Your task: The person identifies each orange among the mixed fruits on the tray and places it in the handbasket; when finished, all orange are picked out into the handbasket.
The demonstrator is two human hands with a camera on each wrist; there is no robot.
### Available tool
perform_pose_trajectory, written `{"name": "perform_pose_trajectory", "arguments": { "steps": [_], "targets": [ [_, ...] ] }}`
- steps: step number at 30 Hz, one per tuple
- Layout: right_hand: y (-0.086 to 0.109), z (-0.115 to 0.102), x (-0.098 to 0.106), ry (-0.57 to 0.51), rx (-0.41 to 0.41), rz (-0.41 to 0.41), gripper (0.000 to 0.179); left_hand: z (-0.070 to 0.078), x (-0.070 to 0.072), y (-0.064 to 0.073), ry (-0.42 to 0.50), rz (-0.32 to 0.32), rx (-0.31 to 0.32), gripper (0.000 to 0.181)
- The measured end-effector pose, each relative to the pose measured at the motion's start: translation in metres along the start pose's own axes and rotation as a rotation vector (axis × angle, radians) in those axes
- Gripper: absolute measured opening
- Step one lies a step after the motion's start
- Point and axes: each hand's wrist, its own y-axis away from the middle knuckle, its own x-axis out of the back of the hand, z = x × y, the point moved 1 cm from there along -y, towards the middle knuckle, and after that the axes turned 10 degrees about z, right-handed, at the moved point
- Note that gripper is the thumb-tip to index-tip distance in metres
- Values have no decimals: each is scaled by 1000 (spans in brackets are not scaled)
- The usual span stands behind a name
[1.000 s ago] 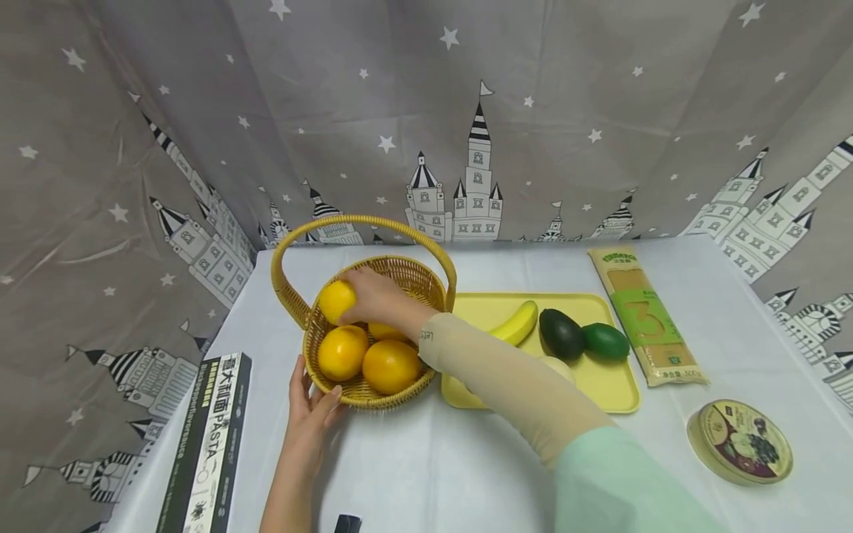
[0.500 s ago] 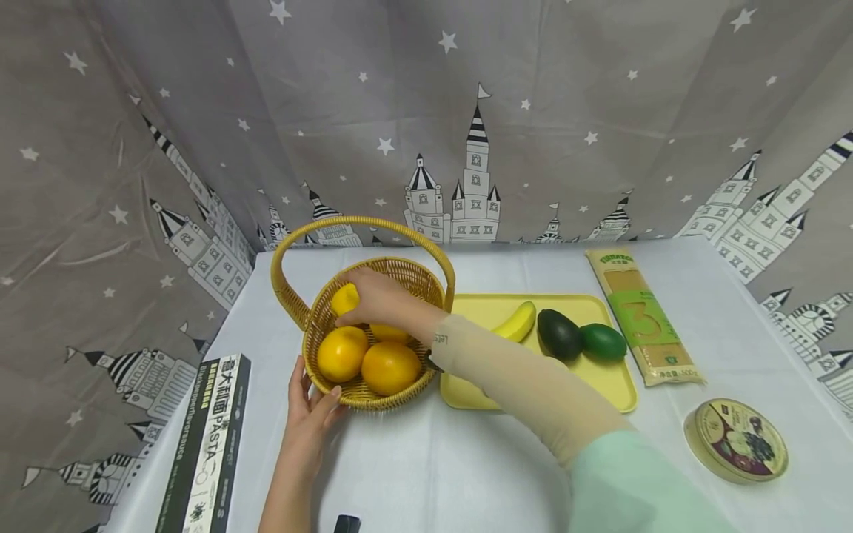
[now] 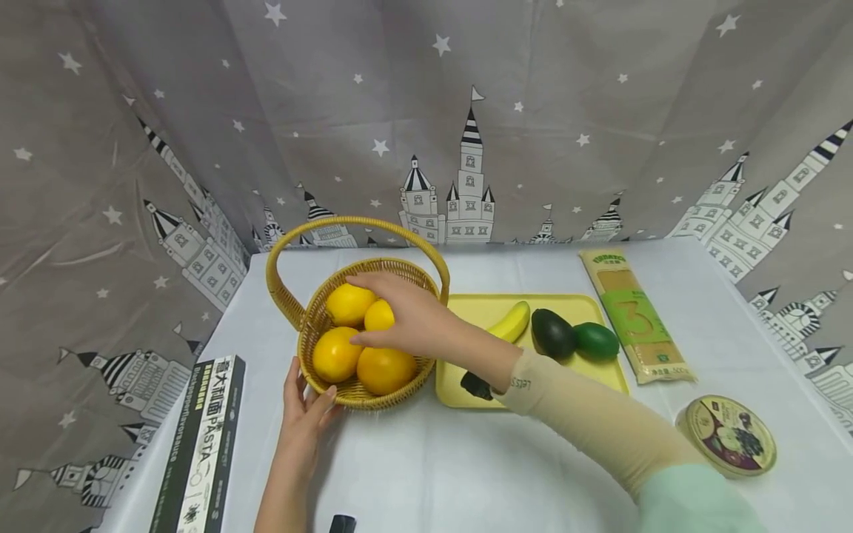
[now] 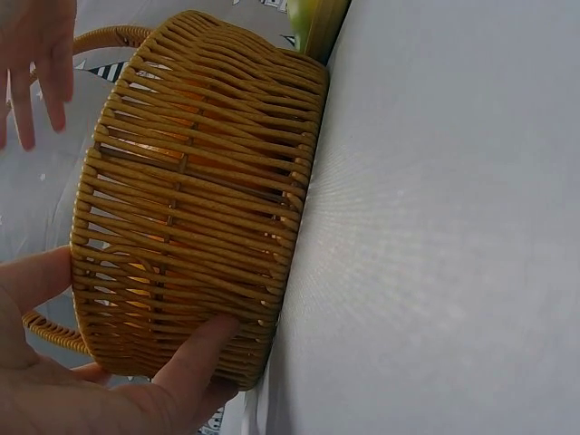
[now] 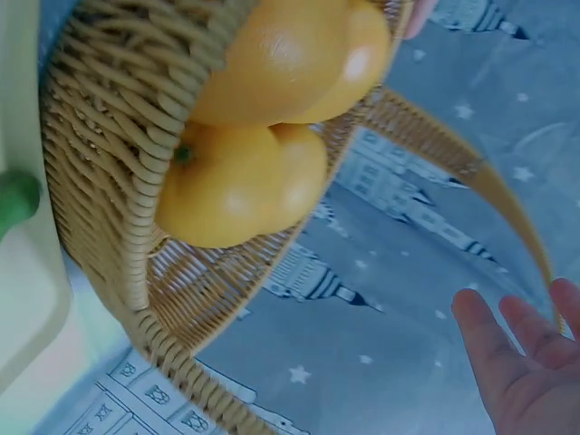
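A yellow wicker basket [image 3: 383,402] with a tall arched handle [image 3: 360,220] stands on the white table and contains several oranges [image 3: 335,355]. My left hand [image 3: 303,422] holds the basket's near left side, its thumb pressing the woven outer wall [image 4: 181,208] in the left wrist view. Over the basket's opening is my right hand [image 3: 413,314], fingers extended and holding nothing. In the right wrist view its fingers [image 5: 489,340] are spread apart from the oranges [image 5: 227,186], which lie piled together.
Right of the basket, a yellow tray [image 3: 573,300] bears a banana [image 3: 512,323], a black avocado-shaped fruit [image 3: 553,333] and a dark green one [image 3: 596,341]. Beyond lie a noodle packet [image 3: 636,318] and a round tin [image 3: 729,435]. A pasta box [image 3: 200,444] lies at left.
My right hand has let go of an orange at the basket's far left, risen and drawn back to the right. The left hand stays on the basket.
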Motion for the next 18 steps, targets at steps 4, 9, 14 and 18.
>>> {"name": "perform_pose_trajectory", "arguments": {
  "steps": [4, 9, 14, 18],
  "targets": [
    [26, -5, 14, -45, 13, 44, 73, -1, 2, -1, 14, 11, 8, 86],
    [58, -8, 35, -75, 18, 122, 70, 1, 4, 0, 39, 13, 12, 86],
    [87, -3, 53, -74, 2, 218, 73, 5, 6, 0, 43, 15, 9, 86],
    [105, 6, 66, -5, -3, 290, 77, 10, 7, -1, -36, 57, 14, 88]
  ]
}}
